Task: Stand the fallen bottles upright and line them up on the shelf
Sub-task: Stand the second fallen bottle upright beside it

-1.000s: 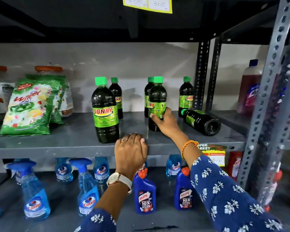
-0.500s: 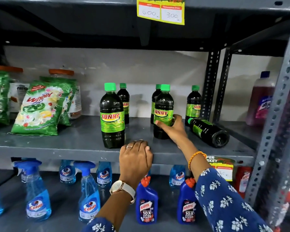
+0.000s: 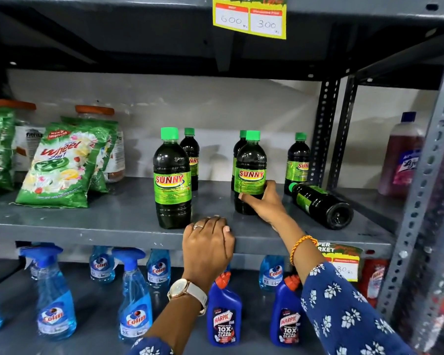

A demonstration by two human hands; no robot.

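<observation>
Several dark Sunny bottles with green caps stand on the grey shelf (image 3: pixel 87 219). My right hand (image 3: pixel 264 203) grips the lower part of an upright one, the middle front bottle (image 3: pixel 250 165). Another upright bottle (image 3: pixel 172 178) stands to its left near the shelf's front. Behind are three more upright bottles, the back left bottle (image 3: pixel 191 149), one half hidden behind the held bottle, and the back right bottle (image 3: pixel 297 160). One fallen bottle (image 3: pixel 321 204) lies on its side at the right, base towards me. My left hand (image 3: pixel 208 242) rests curled over the shelf's front edge.
Green Wheel detergent packs (image 3: pixel 62 165) and jars sit at the shelf's left. A grey perforated upright (image 3: pixel 426 188) stands at the right, with a purple bottle (image 3: pixel 400 157) beyond it. Blue Colin sprays (image 3: pixel 54 298) and Harpic bottles (image 3: pixel 223 313) fill the shelf below.
My right hand has kept hold of the middle front bottle, which has turned so its label now faces me. The view has shifted closer. My left hand stays on the shelf edge.
</observation>
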